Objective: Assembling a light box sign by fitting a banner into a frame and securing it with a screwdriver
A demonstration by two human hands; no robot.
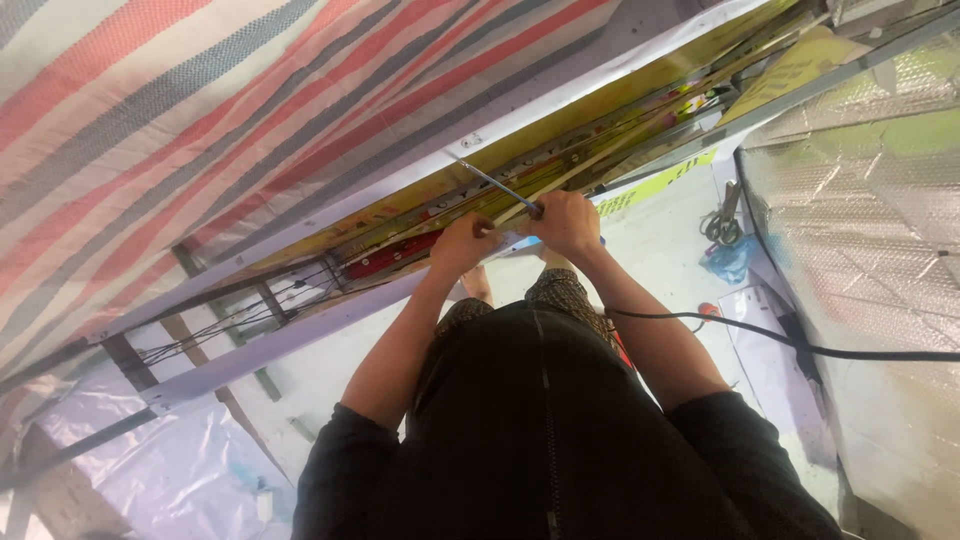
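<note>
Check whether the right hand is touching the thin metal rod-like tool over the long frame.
Touching: the head view shows the right hand closed around the thin metal rod-like tool's near end.

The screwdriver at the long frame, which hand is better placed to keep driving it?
The right hand, probably. It already grips the screwdriver by the handle, its shaft angled up at the long frame. The left hand rests on the frame beside it, holding no tool.

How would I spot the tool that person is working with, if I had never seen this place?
Find the long pale frame running slantwise under the striped cloth. Near its middle, two hands meet; the right hand grips a screwdriver. It is the only thin, shiny metal rod there, its dark handle hidden in the fist, its shaft pointing up-left over the frame.
</note>
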